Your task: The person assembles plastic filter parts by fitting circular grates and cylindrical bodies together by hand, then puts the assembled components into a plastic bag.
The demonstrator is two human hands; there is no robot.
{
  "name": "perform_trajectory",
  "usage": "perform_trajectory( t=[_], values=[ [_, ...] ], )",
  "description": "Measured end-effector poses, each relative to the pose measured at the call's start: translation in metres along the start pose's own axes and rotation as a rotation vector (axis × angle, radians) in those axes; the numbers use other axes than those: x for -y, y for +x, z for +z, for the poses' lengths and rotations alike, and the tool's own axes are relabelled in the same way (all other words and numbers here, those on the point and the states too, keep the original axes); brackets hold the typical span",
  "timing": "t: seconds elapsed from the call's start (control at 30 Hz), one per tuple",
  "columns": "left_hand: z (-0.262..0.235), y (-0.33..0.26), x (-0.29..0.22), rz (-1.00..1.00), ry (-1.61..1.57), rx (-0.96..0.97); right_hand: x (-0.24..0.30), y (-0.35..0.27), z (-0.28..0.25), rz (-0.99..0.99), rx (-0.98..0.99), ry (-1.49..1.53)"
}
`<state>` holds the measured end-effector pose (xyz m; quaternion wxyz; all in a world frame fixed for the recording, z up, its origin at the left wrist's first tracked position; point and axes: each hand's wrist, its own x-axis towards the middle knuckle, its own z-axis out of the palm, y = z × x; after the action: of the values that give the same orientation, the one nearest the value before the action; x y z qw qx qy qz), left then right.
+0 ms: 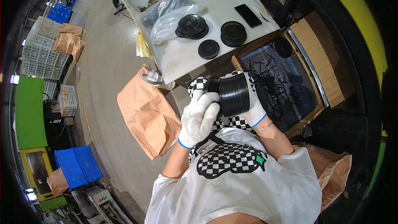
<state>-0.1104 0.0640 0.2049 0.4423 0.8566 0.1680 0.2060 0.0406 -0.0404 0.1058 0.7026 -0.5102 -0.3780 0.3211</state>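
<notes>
Stack: a stack of black round discs [234, 94] is being held on its side in front of the person's chest, near the picture's centre, below the near edge of the white table [182, 56].
Left hand: the white-gloved left hand [200, 118] is being pressed against the stack's end face at 9 o'clock, its fingers [206, 99] curled narrow over the rim.
Right hand: the right hand [253, 105], also gloved, is being wrapped round the stack from 3 o'clock; the fingers are closed on it, though their tips are hidden behind the discs.
Squeeze: judged from the grip, even pressure from both ends is what is keeping the discs aligned, so neither palm should be eased alone.
Alignment: the rims are looking flush; a slipped disc would best be nudged back with a thumb.
Surroundings: three piles of perforated black discs [209, 49] are lying on the table at 12 o'clock, beside clear plastic bags [168, 16] and a dark phone [248, 15].
Bin: a wooden-framed bin of black scraps [282, 83] is standing at 2 o'clock, close enough for a dropped disc to be falling in.
</notes>
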Motion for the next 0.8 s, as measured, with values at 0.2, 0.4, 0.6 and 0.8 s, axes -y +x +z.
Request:
perform_trajectory(
  t=[0.2, 0.4, 0.6, 0.8],
  values=[
    [0.006, 0.001, -0.013, -0.104, 0.147, 0.054, 0.014, -0.002, 0.015, 0.190, -0.164, 0.470],
    [0.009, 0.000, -0.013, -0.073, 0.085, 0.004, 0.011, -0.002, 0.013, 0.358, -0.218, 0.625],
    [0.006, 0.001, -0.014, -0.049, 0.075, 0.004, 0.007, -0.004, 0.008, 0.133, -0.134, 0.356],
    [0.007, 0.000, -0.014, -0.058, 0.082, -0.001, 0.001, -0.006, 0.007, 0.073, -0.094, 0.448]
  ],
)
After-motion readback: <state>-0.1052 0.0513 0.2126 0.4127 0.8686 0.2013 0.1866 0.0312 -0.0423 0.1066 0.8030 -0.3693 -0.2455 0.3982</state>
